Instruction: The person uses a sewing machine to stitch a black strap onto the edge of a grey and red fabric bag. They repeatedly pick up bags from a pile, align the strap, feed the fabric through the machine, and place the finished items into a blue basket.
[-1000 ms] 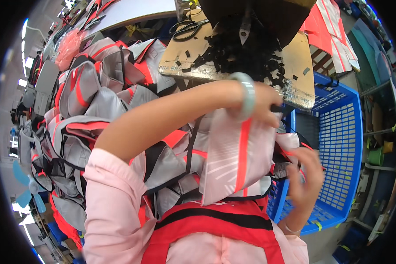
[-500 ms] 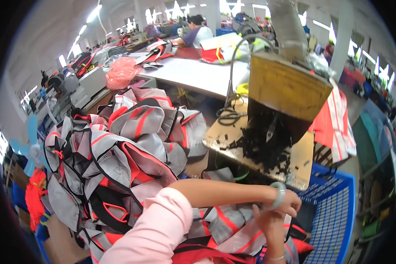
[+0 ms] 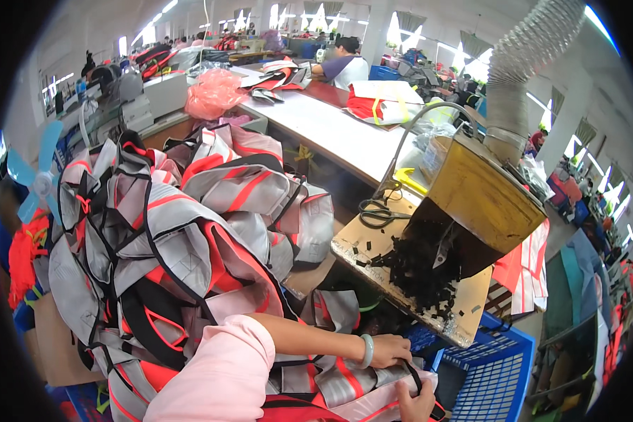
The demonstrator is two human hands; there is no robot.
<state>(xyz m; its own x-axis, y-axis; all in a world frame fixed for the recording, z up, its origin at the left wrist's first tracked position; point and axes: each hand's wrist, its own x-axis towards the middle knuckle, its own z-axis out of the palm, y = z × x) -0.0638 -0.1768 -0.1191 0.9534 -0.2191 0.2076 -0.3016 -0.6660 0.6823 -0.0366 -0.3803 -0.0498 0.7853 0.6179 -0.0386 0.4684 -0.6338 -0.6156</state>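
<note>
My left hand (image 3: pixel 389 350), with a pale green bangle at its wrist and a pink sleeve behind it, has its fingers closed on the edge of a grey fabric piece with pink-red stripes (image 3: pixel 369 402). A narrow black strap (image 3: pixel 415 378) runs from beside its fingertips toward my right hand (image 3: pixel 416 402). That hand is close below, its thumb and fingers closed about the same piece near the strap. The fingertips are partly hidden. To the left lies a big heap of grey, black and pink-red sewn pieces (image 3: pixel 179 239).
A blue plastic basket (image 3: pixel 496 373) stands right of my hands. Beyond, a worn board (image 3: pixel 362 243) bears black scraps (image 3: pixel 422 278), scissors (image 3: pixel 383 213) and a yellow metal hood (image 3: pixel 482 200) with a hose. Behind are a white table (image 3: pixel 316 126) and a seated person (image 3: pixel 348 67).
My hands, close together near the basket before, are now lower in the picture on the fabric, with the black strap between them. The whole view has shifted and tilted.
</note>
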